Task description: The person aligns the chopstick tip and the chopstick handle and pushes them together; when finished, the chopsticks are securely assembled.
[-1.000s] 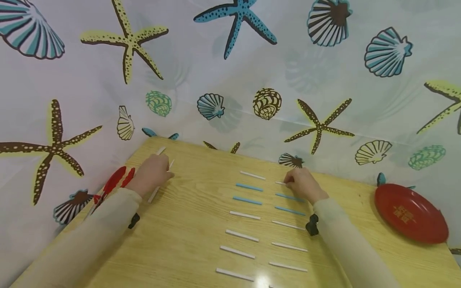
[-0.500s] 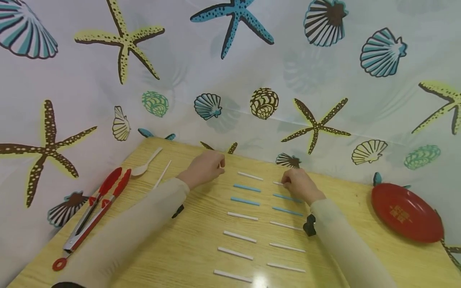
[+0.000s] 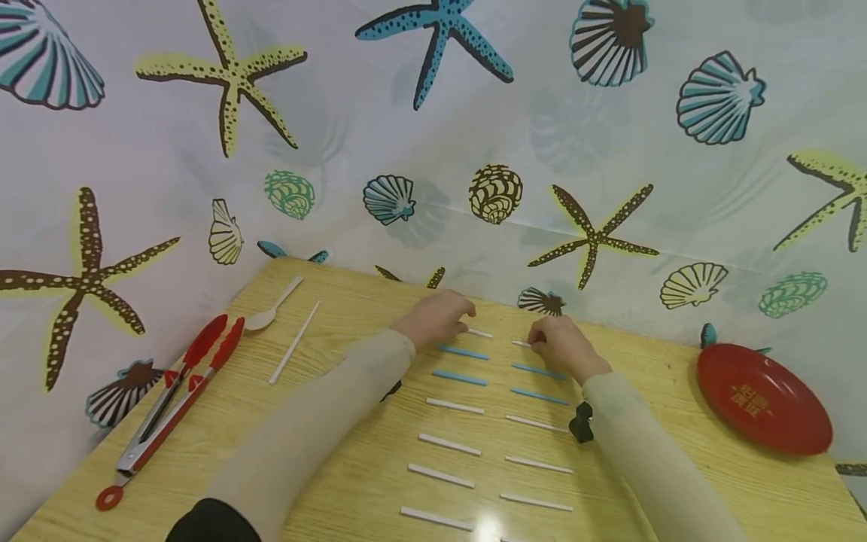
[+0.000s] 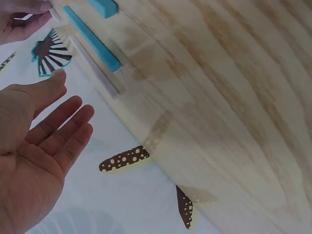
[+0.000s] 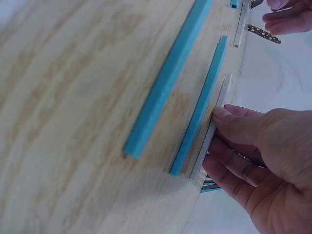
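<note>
Having left its place by the spoon (image 3: 260, 321) near the table's (image 3: 366, 312) left edge, the left hand (image 3: 436, 316) is now hovering at the back edge, just beside the far white stick (image 4: 95, 68). Its fingers are lying loose and apart, and it is holding nothing. That stick is lying close to the back edge, just behind a blue stick (image 4: 92, 39).

Nearer the right edge, the right hand (image 5: 263, 146) is staying where it was, pinching a second white stick (image 5: 206, 137) between thumb and fingers. This one is also lying close by the back edge, beside another blue stick (image 5: 199, 106). More sticks (image 3: 454, 406) are lying in two lines toward the front edge. Red tongs (image 3: 183, 403) are resting by the left edge.

Coming in low and pinching softly near the middle is probably best for the left hand. Bumping the blue stick looks easy, so going slowly seems wise. Squeezing lightly is likely enough, as thin sticks may be turning easily. Keeping the right hand steady is probably helping too.
</note>
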The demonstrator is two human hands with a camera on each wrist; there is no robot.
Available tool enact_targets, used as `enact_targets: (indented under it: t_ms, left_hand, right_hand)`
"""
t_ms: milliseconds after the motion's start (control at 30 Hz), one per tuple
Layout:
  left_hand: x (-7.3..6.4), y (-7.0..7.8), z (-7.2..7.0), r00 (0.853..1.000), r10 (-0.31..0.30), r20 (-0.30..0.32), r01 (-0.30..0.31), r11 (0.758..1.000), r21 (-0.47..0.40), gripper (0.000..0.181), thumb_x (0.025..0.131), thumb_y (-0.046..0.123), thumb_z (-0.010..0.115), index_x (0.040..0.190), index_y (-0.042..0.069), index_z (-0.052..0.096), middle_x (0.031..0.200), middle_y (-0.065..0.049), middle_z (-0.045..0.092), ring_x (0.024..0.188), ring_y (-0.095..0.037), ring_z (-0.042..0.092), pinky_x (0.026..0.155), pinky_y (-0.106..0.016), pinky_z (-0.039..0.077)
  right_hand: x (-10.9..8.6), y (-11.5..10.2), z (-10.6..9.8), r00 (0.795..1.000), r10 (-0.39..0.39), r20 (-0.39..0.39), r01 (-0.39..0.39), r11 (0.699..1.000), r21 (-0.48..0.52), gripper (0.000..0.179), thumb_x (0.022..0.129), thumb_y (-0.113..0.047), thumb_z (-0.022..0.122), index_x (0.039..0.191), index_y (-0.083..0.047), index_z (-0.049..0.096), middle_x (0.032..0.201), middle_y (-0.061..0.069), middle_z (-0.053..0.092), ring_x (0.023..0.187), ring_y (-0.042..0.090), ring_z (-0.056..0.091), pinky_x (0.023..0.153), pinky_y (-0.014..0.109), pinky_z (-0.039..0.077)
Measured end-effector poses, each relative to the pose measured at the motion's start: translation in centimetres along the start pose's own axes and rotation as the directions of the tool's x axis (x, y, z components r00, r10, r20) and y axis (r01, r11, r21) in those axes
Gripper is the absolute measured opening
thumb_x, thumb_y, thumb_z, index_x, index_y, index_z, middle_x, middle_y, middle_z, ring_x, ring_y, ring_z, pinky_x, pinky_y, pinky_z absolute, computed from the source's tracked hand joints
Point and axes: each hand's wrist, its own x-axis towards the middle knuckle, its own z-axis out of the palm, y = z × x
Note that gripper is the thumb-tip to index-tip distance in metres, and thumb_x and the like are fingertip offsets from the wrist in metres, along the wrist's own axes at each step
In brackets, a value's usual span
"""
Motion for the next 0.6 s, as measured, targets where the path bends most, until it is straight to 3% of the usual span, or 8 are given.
enact_targets:
  t_ms: [300,600]
  left_hand:
    - [1.1,0.3,1.8,0.997,-0.040,0.061,0.036,0.997,0.073,0.024,0.094,0.014,0.071,0.117,0.008,0.072,0.116,-0.005,0.069,0.106,-0.020,0.064,0.090,-0.032,0.051]
    - [1.8,1.5,2.0,0.997,-0.075,0.033,0.067,0.976,0.208,0.006,0.095,0.010,0.068,0.097,0.009,0.074,0.092,-0.003,0.070,0.082,-0.015,0.066,0.070,-0.029,0.055]
  right_hand:
    - [0.1,0.1,0.1,1.000,-0.001,0.007,0.001,1.000,0.002,0.005,0.092,-0.003,0.070,0.095,-0.006,0.073,0.089,0.004,0.067,0.080,0.020,0.062,0.073,0.037,0.053]
    - [0.1,0.2,0.0,1.000,-0.016,-0.006,0.016,1.000,-0.004,0.005,0.091,-0.002,0.070,0.094,-0.005,0.073,0.088,0.004,0.068,0.080,0.020,0.063,0.073,0.037,0.053]
